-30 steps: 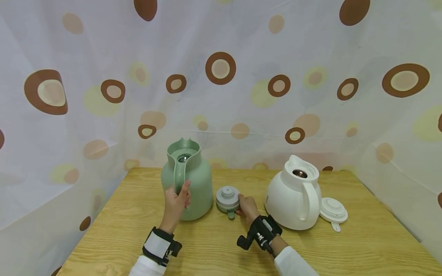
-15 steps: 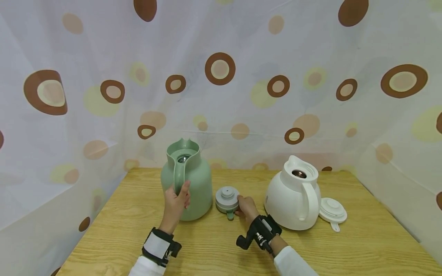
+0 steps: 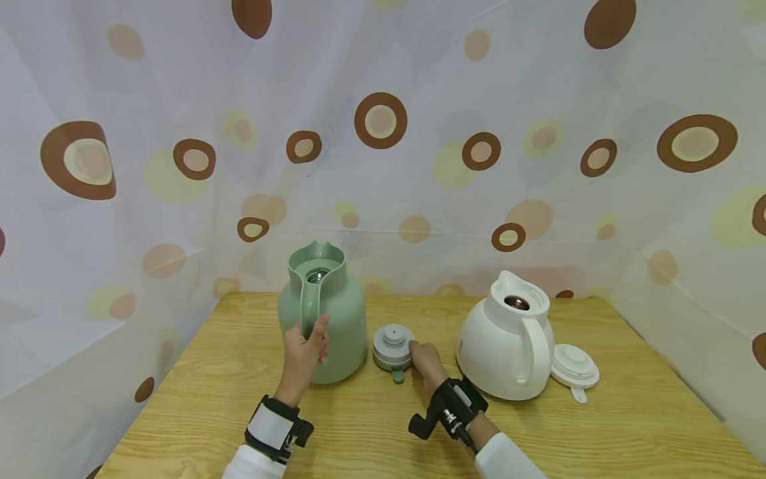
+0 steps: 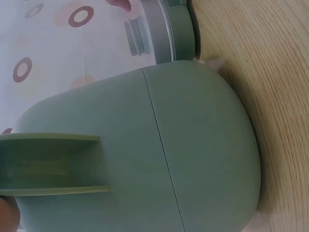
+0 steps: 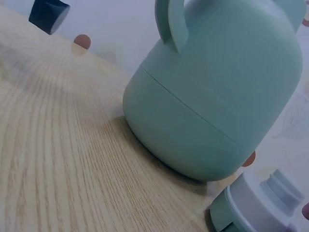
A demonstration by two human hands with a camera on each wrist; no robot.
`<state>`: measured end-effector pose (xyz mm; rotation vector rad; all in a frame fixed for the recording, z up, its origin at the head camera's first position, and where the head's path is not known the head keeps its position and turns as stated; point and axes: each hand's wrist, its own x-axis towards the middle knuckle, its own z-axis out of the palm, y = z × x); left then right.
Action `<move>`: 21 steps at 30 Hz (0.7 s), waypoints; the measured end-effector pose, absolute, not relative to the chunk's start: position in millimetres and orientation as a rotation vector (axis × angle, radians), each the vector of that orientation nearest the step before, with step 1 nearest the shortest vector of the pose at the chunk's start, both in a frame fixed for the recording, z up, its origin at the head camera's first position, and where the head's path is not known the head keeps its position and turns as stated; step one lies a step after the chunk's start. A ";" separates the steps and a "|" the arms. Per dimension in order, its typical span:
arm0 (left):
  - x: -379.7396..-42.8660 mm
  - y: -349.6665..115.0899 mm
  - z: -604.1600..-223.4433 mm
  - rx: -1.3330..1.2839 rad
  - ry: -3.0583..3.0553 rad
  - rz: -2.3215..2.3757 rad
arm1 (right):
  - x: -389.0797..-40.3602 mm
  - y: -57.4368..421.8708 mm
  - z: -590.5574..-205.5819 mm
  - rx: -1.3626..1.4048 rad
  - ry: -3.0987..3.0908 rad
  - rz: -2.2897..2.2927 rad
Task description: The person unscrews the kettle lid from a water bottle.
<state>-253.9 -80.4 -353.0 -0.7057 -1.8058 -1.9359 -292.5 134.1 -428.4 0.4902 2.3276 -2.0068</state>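
Note:
My left hand [image 3: 304,349] grips the handle [image 3: 311,303] of a green thermos jug [image 3: 344,326] that stands upright on the table with its mouth uncovered. A thumb [image 4: 7,215] shows beside the handle in the left wrist view. Just right of the jug lies its lid [image 3: 393,346], grey plug upward and green tab toward me. My right hand [image 3: 428,362] holds that lid by its right side, fingertips at the edge. In the right wrist view the lid [image 5: 253,205] sits in the lower corner, with a fingertip [image 5: 305,210] at the frame's edge; the other fingers are hidden.
A white thermos jug [image 3: 503,346], uncovered, stands right of my right hand, handle toward me. Its white lid [image 3: 574,366] lies behind its right side. Patterned cloth [image 3: 383,186] hangs behind the wooden table [image 3: 359,432] and on both sides.
The view has shifted very slightly. Less of the right hand's lower fingers shows beside the green jug's lid; the left hand and both jugs stay in place.

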 end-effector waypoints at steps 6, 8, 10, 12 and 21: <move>-252.6 -81.3 -352.8 -0.691 -1.841 -1.932 | -280.1 137.4 -410.4 0.300 2.484 -1.998; -252.2 -82.6 -352.4 -0.683 -1.868 -1.912 | -272.4 138.7 -398.7 0.174 2.583 -1.988; -255.5 -86.0 -355.9 -0.651 -1.906 -1.891 | -262.6 141.3 -384.0 0.045 2.668 -1.947; -259.1 -89.5 -359.0 -0.612 -1.962 -1.835 | -251.6 148.0 -367.6 -0.082 2.698 -1.908; -259.2 -111.7 -356.1 -0.470 -2.195 -1.470 | -222.2 212.2 -302.5 -0.491 2.978 -1.563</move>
